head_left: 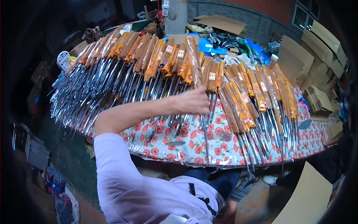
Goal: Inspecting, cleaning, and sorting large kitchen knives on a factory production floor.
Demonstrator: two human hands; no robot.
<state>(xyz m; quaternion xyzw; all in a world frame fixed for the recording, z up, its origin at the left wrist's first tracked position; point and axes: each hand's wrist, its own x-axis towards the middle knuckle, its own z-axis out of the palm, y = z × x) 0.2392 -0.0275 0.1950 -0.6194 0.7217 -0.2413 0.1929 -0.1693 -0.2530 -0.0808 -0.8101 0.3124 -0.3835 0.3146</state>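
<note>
Our left hand (192, 101) wraps its grip around a plastic-sleeved rod (193, 59), best held clear of neighbouring rods (153, 60); we cannot see our right hand.

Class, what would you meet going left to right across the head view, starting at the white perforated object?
White perforated object → pale left sleeve → left hand → white-lidded container → grey leaf-shaped piece.
</note>
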